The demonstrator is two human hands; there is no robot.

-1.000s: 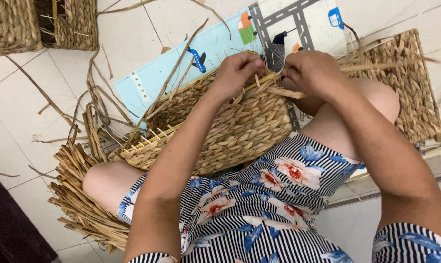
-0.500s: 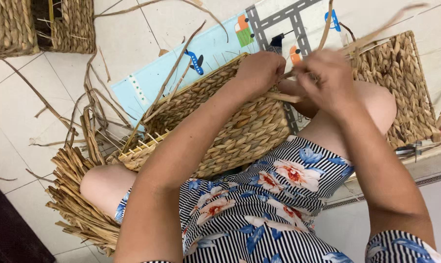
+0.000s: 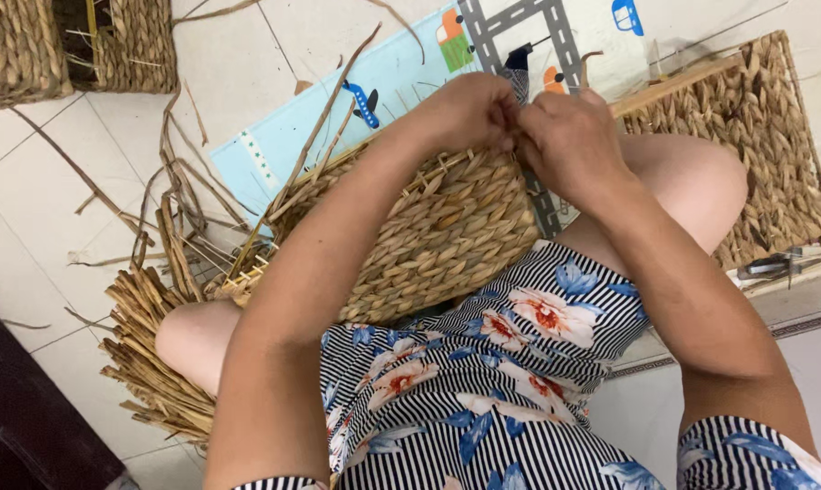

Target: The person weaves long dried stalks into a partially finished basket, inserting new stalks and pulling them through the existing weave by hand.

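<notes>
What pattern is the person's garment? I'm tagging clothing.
Black-and-white stripes with blue and red flowers on the garment, head view.

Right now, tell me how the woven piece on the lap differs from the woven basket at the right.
The woven piece on the lap has loose strands sticking out and both hands at its edge; the woven basket at the right has a wooden rim, and no hand touches it. Both are tan braided fibre.

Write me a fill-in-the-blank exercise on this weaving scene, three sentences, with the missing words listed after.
1. The left hand and the right hand meet at the top edge of a half-woven ____ lying across the lap.
2. Behind the hands, a light ____ play mat with printed vehicles lies on the tiled floor.
3. The bundle of dried straw lies beside the person's ____ knee.

Missing words: basket; blue; left
</notes>
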